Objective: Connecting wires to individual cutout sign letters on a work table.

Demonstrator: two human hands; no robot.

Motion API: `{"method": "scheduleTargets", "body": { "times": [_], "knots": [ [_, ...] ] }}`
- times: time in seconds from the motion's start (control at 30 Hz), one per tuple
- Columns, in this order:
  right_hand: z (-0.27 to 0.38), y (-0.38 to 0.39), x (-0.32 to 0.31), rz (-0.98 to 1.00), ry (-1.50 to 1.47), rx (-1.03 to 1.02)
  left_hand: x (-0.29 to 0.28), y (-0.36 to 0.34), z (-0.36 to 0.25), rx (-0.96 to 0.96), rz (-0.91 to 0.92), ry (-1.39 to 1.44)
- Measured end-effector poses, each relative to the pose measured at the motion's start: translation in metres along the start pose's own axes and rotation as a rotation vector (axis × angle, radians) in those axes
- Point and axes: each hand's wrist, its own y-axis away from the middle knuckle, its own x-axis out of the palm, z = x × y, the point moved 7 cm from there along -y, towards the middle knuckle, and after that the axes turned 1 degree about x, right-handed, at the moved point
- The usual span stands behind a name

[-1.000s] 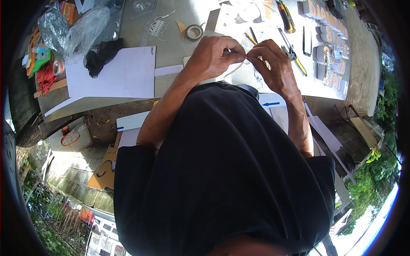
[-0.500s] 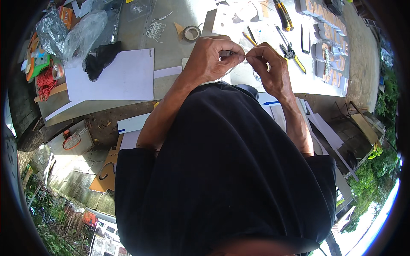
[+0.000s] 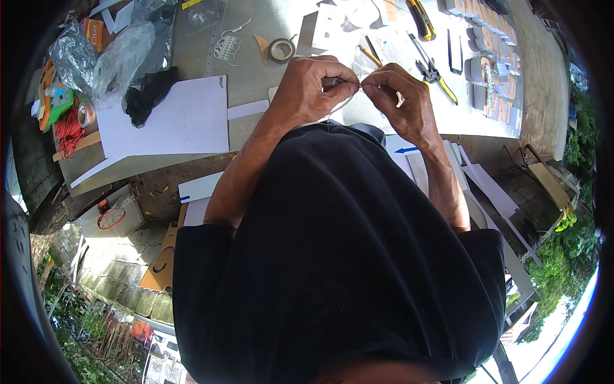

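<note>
My left hand [image 3: 310,89] is closed in a pinch on a thin pale wire [image 3: 350,101], which curves below its fingers toward my lap. Close beside it, my right hand [image 3: 404,99] also pinches with thumb and forefinger. The fingertips of both hands nearly meet above the table's near edge. Whatever the right fingertips hold is too small to make out. Past the right hand lie wire cutters [image 3: 432,72] with yellow-and-black handles and a slim yellow tool [image 3: 369,56]. A roll of tape [image 3: 281,50] rests beyond the left hand.
Raised block letters [image 3: 495,70] stand at the table's right. A yellow-and-black utility knife [image 3: 422,20] lies far right, a coil of white wire [image 3: 228,47] far left. A white board [image 3: 185,118], plastic bags [image 3: 125,61] and red cord [image 3: 68,125] occupy the left side.
My fingertips have drawn slightly apart, the left hand shifting a little to the left. Both hands stay pinched. The view has shifted slightly.
</note>
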Motion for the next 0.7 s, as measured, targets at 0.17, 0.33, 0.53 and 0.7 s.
{"method": "scheduleTargets", "body": {
  "times": [0.17,0.33,0.53,0.7],
  "knots": [
    [0.0060,-0.0003,-0.0011,-0.054,0.068,-0.131,0.0009,-0.0003,0.0008,-0.018,0.000,0.006],
    [0.0039,-0.0006,0.0012,-0.039,0.074,-0.133,0.0034,0.0001,0.0036,-0.073,0.018,0.009],
    [0.0032,0.0006,0.0023,-0.017,0.042,-0.085,0.0045,-0.0006,0.0008,-0.077,0.022,0.038],
    [-0.0028,0.0021,0.0040,0.011,0.020,-0.019,0.0075,0.0006,0.0052,-0.105,0.026,0.062]
  ]
}}
